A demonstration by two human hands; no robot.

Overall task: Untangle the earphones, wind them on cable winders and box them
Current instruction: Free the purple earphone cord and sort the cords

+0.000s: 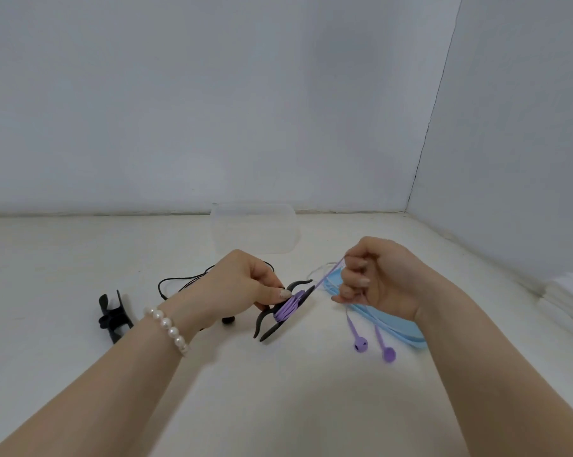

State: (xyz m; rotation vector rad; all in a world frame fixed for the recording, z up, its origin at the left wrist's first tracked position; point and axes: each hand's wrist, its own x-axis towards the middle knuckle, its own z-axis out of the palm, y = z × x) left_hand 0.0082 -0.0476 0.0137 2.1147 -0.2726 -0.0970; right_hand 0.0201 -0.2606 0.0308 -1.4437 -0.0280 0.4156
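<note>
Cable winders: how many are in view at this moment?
2. One black winder is gripped by the left hand, with purple cable wound on it. A second black winder lies on the table at far left. More could be hidden behind the hands.

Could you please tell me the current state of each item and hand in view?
Purple earphones: partly wound, buds dangling.
Black winder: held, purple cable on it.
Spare winder: bare, on the table.
Black earphones: loose, unwound.
Clear box: nothing seen inside.
Left hand: grips the black winder.
Right hand: pinches the purple cable.
</note>
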